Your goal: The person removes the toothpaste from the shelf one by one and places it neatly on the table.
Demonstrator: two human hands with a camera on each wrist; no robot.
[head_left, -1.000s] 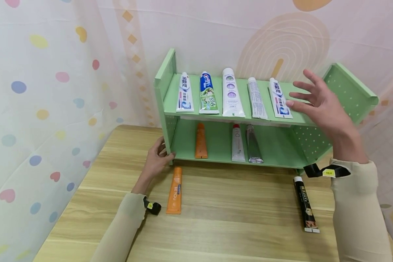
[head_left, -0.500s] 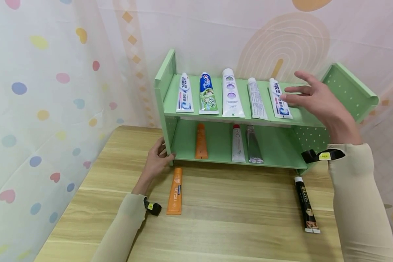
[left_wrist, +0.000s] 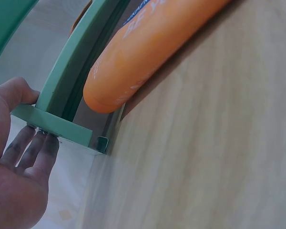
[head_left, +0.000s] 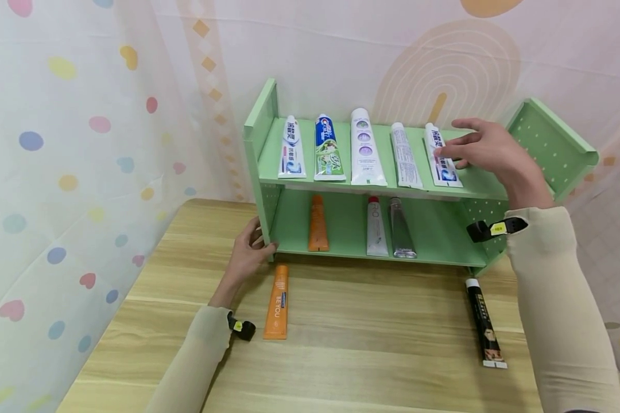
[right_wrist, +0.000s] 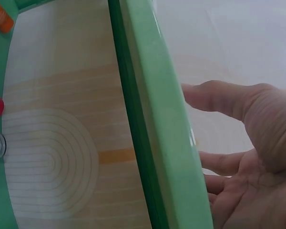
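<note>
My left hand (head_left: 248, 246) grips the lower left side panel of a green two-tier shelf (head_left: 434, 229); in the left wrist view the thumb (left_wrist: 21, 93) and fingers lie on opposite sides of it. At the upper tier's right end, my right hand (head_left: 488, 149) hovers with fingers apart. Its thumb tip overlaps the rightmost white-and-blue toothpaste tube (head_left: 439, 152); whether it touches cannot be told. In the right wrist view the green shelf edge (right_wrist: 167, 124) hides the tube from sight. Below the left hand, an orange toothpaste tube (head_left: 276, 304) lies on the table.
Several more tubes lie along the upper tier, including a blue-green one (head_left: 329, 149) and a large white one (head_left: 365, 149). The lower tier bears an orange tube (head_left: 318, 223), a red-capped tube (head_left: 375, 226) and a silver tube (head_left: 402, 228). A black tube (head_left: 484, 324) rests on the table (head_left: 372, 355).
My right hand has moved left, its thumb and fingers coming closer over the rightmost white-and-blue toothpaste tube. The left hand keeps its grip on the shelf, and the tubes have not visibly moved.
</note>
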